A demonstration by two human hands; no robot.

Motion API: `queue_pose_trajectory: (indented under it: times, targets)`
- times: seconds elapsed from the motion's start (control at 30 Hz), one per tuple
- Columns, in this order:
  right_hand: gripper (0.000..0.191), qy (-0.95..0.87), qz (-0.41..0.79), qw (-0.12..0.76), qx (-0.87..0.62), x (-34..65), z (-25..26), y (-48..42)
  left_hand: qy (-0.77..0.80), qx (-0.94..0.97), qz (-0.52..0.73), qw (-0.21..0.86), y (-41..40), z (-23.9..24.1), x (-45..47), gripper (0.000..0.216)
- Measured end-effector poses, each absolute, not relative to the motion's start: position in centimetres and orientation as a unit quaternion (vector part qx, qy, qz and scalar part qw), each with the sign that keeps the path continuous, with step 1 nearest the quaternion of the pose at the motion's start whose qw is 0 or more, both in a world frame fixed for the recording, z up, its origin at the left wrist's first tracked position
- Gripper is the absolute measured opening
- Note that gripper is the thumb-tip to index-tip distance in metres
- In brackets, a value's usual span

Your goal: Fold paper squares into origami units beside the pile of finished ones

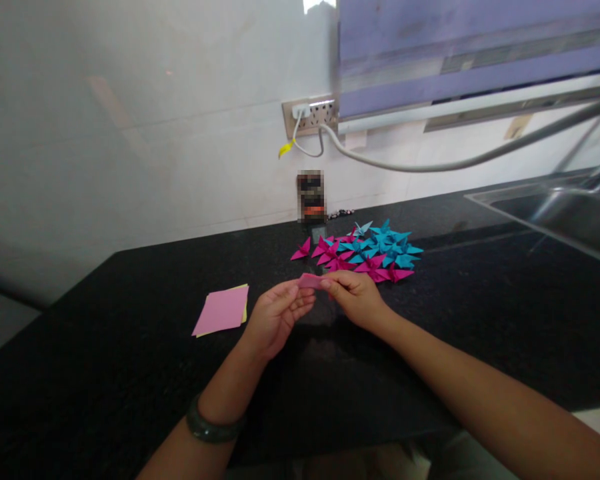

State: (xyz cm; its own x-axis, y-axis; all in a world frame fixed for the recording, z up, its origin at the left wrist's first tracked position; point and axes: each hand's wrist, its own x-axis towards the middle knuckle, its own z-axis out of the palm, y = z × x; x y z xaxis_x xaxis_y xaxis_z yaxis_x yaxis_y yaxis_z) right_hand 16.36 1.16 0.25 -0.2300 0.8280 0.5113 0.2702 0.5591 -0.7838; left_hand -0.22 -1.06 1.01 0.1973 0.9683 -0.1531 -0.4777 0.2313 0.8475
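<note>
A small folded piece of pink paper (310,281) is held up between my two hands, above the dark counter. My left hand (279,315) pinches its left end between thumb and fingers, palm turned upward. At the right end, the thumb and fingers of my right hand (355,297) close on the same paper. Just beyond my hands lies a group of folded paper cranes, magenta ones (337,257) nearer and blue ones (387,243) behind to the right, with a pale one (363,230) at the back. A stack of square pink paper (223,311), with yellow showing underneath, lies left of my left hand.
The black counter (130,347) runs to a white wall. A phone-like object (311,197), blurred out, leans there. A wall socket (310,115) has a grey cable (405,164) running right. A metal sink (570,213) is set in at the right.
</note>
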Motion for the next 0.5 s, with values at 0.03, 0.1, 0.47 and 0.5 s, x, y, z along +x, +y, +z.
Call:
queue_pose_trajectory:
  times: [0.03, 0.1, 0.47, 0.5]
  targets:
    - [0.020, -0.736, 0.280, 0.492, -0.371, 16.36, 0.21, 1.15, 0.358, 0.333, 0.522, 0.699, -1.03, 0.95, -0.28, 0.012]
    - [0.020, -0.745, 0.277, 0.488, -0.361, 16.40, 0.17, 1.13, 0.350, 0.322, 0.526, 0.705, -0.92, 0.77, -0.37, 0.012]
    - [0.019, -0.773, 0.261, 0.469, -0.338, 16.57, -0.09, 1.16, 0.348, 0.302, 0.538, 0.706, -0.66, 0.76, -0.47, 0.013]
    - [0.019, -0.774, 0.262, 0.467, -0.338, 16.58, -0.12, 1.17, 0.347, 0.302, 0.538, 0.707, -0.65, 0.76, -0.49, 0.013]
